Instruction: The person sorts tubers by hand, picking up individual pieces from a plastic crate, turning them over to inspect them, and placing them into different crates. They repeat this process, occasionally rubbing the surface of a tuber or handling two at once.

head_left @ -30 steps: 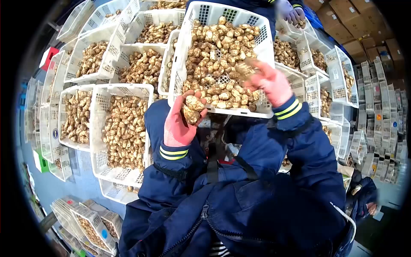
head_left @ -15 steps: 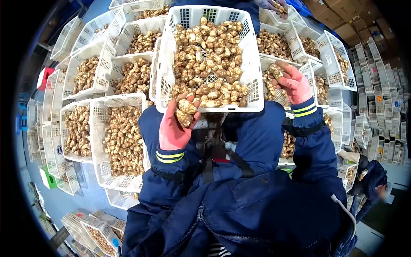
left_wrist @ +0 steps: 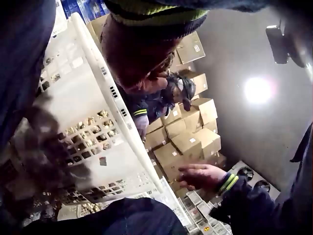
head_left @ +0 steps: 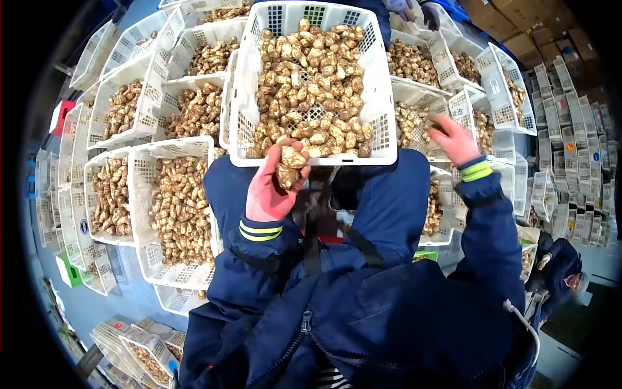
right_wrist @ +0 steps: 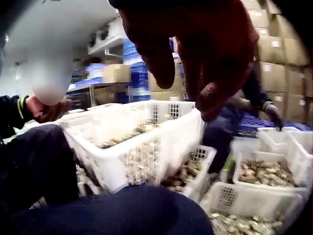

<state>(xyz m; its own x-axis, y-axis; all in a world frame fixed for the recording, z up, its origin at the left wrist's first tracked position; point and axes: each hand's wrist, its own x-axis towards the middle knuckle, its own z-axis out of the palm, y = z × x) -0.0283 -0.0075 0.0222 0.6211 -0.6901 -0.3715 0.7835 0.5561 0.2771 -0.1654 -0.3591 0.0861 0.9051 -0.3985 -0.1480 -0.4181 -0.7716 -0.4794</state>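
Observation:
Several knobbly brown-and-cream tubers (head_left: 290, 167) rest in my gloved left hand (head_left: 271, 194), whose fingers curl round them. That hand sits at the near rim of a large white crate (head_left: 382, 139), which holds a loose layer of similar tubers. My right hand (head_left: 455, 141), in a pink glove, hangs over a smaller crate on the right that holds a few tubers (head_left: 409, 123). In the right wrist view its fingers (right_wrist: 161, 68) hang down loosely with nothing between them.
White crates (head_left: 139, 207) of tubers surround me on the left and right. Another person's gloved hand (head_left: 430, 16) works beyond the large crate. Cardboard boxes (head_left: 518, 26) are stacked at the far right, with rows of stacked crates (head_left: 564, 155) nearer. Someone else (head_left: 560, 266) bends low behind me.
My right hand moved from over the large crate to the smaller crate on the right, and the tuber it held has left its fingers. The left hand keeps its tubers.

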